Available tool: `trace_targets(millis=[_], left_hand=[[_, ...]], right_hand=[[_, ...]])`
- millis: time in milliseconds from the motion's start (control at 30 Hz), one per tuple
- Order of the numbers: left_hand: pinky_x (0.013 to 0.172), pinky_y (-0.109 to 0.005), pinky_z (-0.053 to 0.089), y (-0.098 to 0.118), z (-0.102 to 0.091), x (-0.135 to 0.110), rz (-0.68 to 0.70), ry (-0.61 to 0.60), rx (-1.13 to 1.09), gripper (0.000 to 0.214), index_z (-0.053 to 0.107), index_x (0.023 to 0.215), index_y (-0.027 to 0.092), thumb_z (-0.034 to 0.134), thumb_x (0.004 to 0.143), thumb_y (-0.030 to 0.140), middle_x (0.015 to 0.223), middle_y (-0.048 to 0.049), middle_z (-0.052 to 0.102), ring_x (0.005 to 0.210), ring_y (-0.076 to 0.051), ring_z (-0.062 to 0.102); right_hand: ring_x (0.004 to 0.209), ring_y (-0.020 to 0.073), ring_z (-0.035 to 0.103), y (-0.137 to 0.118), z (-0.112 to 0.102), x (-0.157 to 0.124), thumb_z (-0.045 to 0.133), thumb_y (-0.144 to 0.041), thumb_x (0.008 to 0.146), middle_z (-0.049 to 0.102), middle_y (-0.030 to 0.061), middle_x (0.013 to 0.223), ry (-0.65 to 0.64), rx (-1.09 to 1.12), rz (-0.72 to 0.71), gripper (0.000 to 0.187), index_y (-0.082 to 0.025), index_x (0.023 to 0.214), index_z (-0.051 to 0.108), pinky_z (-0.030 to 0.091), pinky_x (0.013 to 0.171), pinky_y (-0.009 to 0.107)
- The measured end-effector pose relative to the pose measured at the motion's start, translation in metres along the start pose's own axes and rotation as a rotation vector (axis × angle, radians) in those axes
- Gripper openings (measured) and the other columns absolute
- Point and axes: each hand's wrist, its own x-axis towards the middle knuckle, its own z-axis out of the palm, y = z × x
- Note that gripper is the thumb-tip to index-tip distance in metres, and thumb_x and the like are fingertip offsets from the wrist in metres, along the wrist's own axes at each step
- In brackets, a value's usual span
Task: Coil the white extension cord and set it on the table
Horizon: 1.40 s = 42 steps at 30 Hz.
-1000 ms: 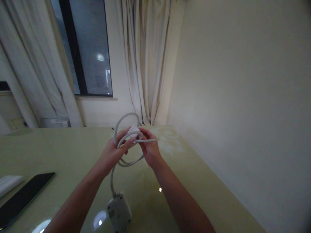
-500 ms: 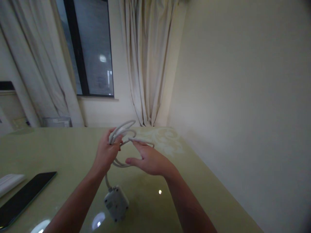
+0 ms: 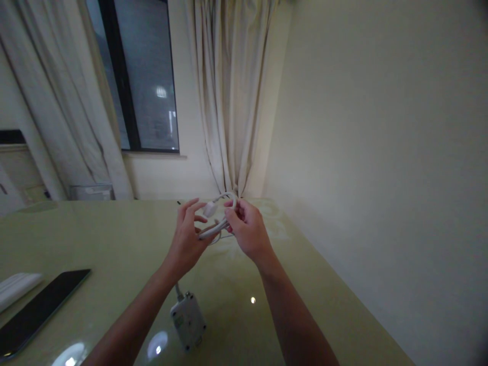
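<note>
A pale grey power cord is gathered in loops between my two hands above the table. My left hand supports the loops between thumb and palm, its other fingers raised and parted around them. The cord's white plug sticks up beside those fingertips. My right hand pinches the cord between thumb and fingers on the right side of the loops. Below my left wrist, the cord runs down to a white power strip block, which is tilted; whether it touches the table cannot be made out.
A dark tablet or phone lies on the glossy greenish table at the left, beside a white object. A wall borders the table on the right. Curtains and a window are behind it.
My right hand has gone from stretched fingers to a pinch on the cord. The loops are drawn tighter together, and the plug now shows. My left hand moved slightly right; its fingers lifted.
</note>
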Motion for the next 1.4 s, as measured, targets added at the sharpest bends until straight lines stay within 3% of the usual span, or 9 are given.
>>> trace_targets(millis=[200, 333, 467, 600, 733, 900, 1000, 1233, 1400], left_hand=[[0.086, -0.043, 0.065, -0.01, -0.008, 0.003, -0.375, -0.265, -0.328, 0.118, 0.042, 0.157, 0.035, 0.101, 0.055, 0.037, 0.164, -0.0179, 0.039, 0.139, -0.038, 0.054], [0.099, -0.043, 0.058, -0.011, -0.016, 0.005, -0.506, -0.396, -0.484, 0.102, 0.05, 0.154, 0.029, 0.098, 0.065, 0.036, 0.148, -0.019, 0.062, 0.141, -0.035, 0.057], [0.089, -0.04, 0.056, -0.017, -0.014, 0.005, -0.456, -0.536, -0.317, 0.06, 0.072, 0.128, 0.022, 0.084, 0.079, 0.054, 0.118, -0.0129, 0.078, 0.109, -0.03, 0.072], [0.073, -0.036, 0.051, -0.03, -0.008, 0.007, -0.287, -0.485, -0.069, 0.049, 0.078, 0.097, 0.018, 0.068, 0.086, 0.065, 0.088, -0.0081, 0.076, 0.08, -0.026, 0.068], [0.075, -0.037, 0.05, -0.044, -0.008, 0.009, -0.243, -0.481, 0.0, 0.046, 0.077, 0.093, 0.02, 0.064, 0.087, 0.064, 0.087, -0.0084, 0.076, 0.082, -0.027, 0.068], [0.091, -0.047, 0.051, -0.07, -0.011, 0.007, -0.372, -0.244, 0.082, 0.051, 0.075, 0.093, 0.019, 0.079, 0.066, 0.063, 0.106, -0.0177, 0.078, 0.106, -0.038, 0.069], [0.087, -0.049, 0.055, -0.077, -0.009, 0.006, -0.468, -0.228, -0.006, 0.058, 0.072, 0.094, 0.017, 0.079, 0.063, 0.066, 0.092, -0.0152, 0.078, 0.095, -0.037, 0.073], [0.097, -0.042, 0.056, -0.055, -0.01, 0.01, -0.461, -0.16, -0.351, 0.068, 0.067, 0.121, 0.018, 0.08, 0.07, 0.06, 0.128, -0.0175, 0.076, 0.115, -0.029, 0.072], [0.075, -0.034, 0.057, -0.035, -0.022, 0.013, -0.429, -0.182, -0.358, 0.06, 0.073, 0.121, 0.021, 0.081, 0.066, 0.043, 0.115, -0.0108, 0.077, 0.083, -0.021, 0.072]], right_hand=[[0.055, 0.0106, 0.062, 0.0, -0.001, 0.003, 0.057, -0.041, 0.102, 0.069, -0.0025, 0.079, -0.017, 0.131, -0.043, 0.024, -0.022, 0.116, 0.063, 0.054, 0.054, 0.022], [0.061, 0.0113, 0.062, -0.006, -0.004, 0.001, 0.057, -0.042, 0.104, 0.068, -0.002, 0.083, 0.016, 0.185, -0.121, 0.025, -0.024, 0.121, 0.062, 0.055, 0.059, 0.024], [0.063, 0.0118, 0.061, -0.011, -0.006, 0.001, 0.056, -0.039, 0.106, 0.069, -0.0013, 0.083, 0.105, 0.152, -0.185, 0.021, -0.025, 0.119, 0.063, 0.054, 0.061, 0.025], [0.062, 0.0119, 0.061, -0.014, -0.009, 0.003, 0.058, -0.038, 0.104, 0.069, -0.001, 0.081, 0.23, 0.162, -0.205, 0.016, -0.024, 0.111, 0.062, 0.053, 0.059, 0.026], [0.06, 0.0118, 0.059, -0.015, -0.014, 0.007, 0.06, -0.038, 0.102, 0.07, -0.001, 0.08, 0.302, 0.177, -0.209, 0.018, -0.023, 0.111, 0.062, 0.053, 0.057, 0.026], [0.058, 0.0112, 0.057, -0.01, -0.023, 0.012, 0.064, -0.041, 0.1, 0.07, -0.0005, 0.079, 0.4, 0.21, -0.233, 0.024, -0.022, 0.114, 0.064, 0.049, 0.054, 0.025], [0.057, 0.0105, 0.055, -0.009, -0.028, 0.015, 0.067, -0.04, 0.097, 0.071, -0.0012, 0.078, 0.462, 0.257, -0.235, 0.025, -0.021, 0.112, 0.063, 0.047, 0.054, 0.024], [0.063, 0.0117, 0.06, -0.011, -0.043, 0.018, 0.075, -0.045, 0.089, 0.074, 0.0006, 0.077, 0.567, 0.273, -0.173, 0.033, -0.019, 0.107, 0.064, 0.045, 0.059, 0.024], [0.072, 0.014, 0.067, -0.009, -0.044, 0.018, 0.078, -0.049, 0.087, 0.074, 0.0016, 0.08, 0.58, 0.27, -0.174, 0.035, -0.021, 0.099, 0.061, 0.045, 0.062, 0.024]])
